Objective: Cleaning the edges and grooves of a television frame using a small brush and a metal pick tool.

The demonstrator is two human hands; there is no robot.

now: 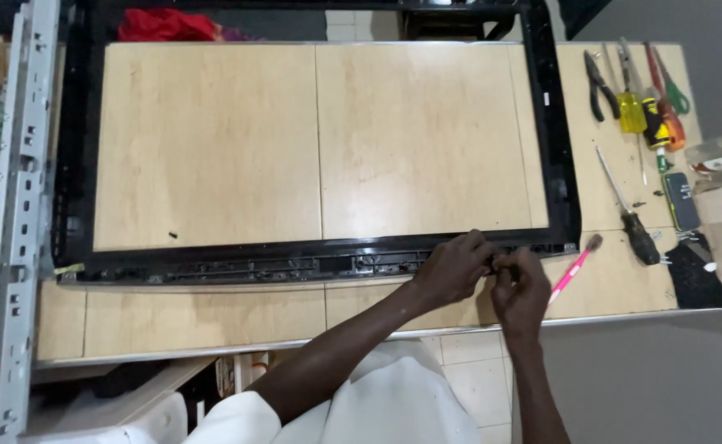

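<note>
A white garment (394,403) fills the bottom edge nearest the camera, and both forearms reach forward from it over the front edge of the worktop (205,316), a pale wood-grain surface with a metal trim.

The left hand (453,270) and the right hand (521,288) meet at the near rail of a large black rectangular frame (295,261). The left hand curls over the rail, its fingers closed down on the frame's lower edge. The right hand sits just beside it, fingertips pinched together at the same spot; whatever it pinches is too small to make out. The two hands touch or nearly touch.

Just to the right of the right hand lies a pink-handled brush (574,265), tilted, with its bristles pointing away. Beyond it a black-handled screwdriver (628,214) rests on the worktop, with a dark phone-like slab (681,200) near it.

The frame lies flat, covering most of the worktop, with bare wood showing through its opening. A grey metal bracket strip (17,222) runs along the left side.

At the far right corner sit black pliers (601,86), a yellow-handled screwdriver (630,103) and an orange-handled tool (666,115). A red cloth (163,25) lies past the frame's far edge.
</note>
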